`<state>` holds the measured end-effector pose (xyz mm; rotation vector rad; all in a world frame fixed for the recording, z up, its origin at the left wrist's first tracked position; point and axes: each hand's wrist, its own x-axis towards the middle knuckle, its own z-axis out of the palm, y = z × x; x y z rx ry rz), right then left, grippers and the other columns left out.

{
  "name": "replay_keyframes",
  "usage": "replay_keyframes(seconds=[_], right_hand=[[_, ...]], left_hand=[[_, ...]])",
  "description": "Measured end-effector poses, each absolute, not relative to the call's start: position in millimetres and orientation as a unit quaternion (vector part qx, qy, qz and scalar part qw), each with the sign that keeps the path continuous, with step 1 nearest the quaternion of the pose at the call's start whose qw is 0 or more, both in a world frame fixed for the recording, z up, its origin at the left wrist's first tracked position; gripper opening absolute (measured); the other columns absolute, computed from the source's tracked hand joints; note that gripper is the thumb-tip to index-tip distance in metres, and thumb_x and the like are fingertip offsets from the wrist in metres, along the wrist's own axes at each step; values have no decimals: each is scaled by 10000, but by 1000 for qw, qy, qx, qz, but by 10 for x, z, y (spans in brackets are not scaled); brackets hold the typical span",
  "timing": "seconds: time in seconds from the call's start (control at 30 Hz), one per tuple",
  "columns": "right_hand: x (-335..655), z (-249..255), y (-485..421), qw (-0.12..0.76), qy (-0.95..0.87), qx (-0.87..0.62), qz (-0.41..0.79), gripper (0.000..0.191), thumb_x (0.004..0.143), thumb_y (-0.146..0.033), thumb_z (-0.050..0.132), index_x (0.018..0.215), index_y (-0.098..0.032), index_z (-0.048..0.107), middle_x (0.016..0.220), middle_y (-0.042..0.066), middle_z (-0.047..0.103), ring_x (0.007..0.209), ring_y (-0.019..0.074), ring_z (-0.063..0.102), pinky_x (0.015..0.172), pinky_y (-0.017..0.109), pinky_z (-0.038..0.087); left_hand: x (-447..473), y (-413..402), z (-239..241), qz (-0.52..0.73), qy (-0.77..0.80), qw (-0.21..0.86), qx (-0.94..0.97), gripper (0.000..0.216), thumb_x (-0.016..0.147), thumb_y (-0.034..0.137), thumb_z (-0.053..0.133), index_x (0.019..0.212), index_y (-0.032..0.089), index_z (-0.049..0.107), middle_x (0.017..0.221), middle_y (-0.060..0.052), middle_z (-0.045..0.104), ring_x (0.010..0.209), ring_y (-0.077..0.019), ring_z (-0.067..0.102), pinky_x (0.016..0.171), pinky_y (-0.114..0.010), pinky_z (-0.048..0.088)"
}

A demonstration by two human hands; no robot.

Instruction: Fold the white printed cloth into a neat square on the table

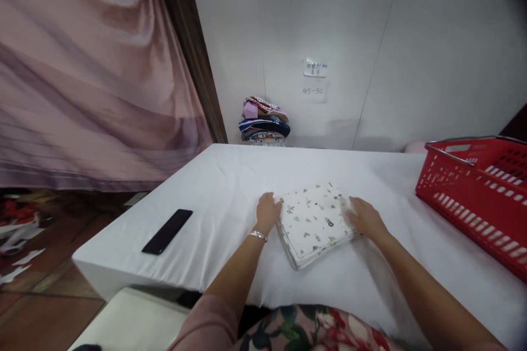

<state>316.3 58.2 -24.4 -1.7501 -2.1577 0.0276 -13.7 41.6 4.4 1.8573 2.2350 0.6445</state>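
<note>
A folded white cloth point(315, 222) with a small scattered print in grey and brown lies tilted on the white-covered table, several layers thick at its near edge. My left hand point(268, 213), with a silver bracelet at the wrist, grips its left edge near the far corner. At the right edge my right hand point(366, 218) holds the cloth, its fingertips slightly blurred. What the fingers do underneath is hidden.
A red plastic basket point(473, 197) with a metal handle stands at the right. On the white tablecloth point(218, 203) lies a black flat phone-like object point(167, 231) to the left. Folded clothes point(264, 123) are stacked beyond the far edge, and a pink curtain point(94, 77) hangs at left.
</note>
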Motion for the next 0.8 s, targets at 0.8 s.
replay_keyframes(seconds=[0.8], right_hand=[[2073,-149,770,26,-831,-551,71,613,926,-500,251,1452,-186,276,1543,108,152,1414,268,88,1097,527,95]], left_hand=[[94,384,-142,124,688,88,709,544,914,464,323,1402,224,346,1512,-53,268,1398,-238,181,1110,-506,176]])
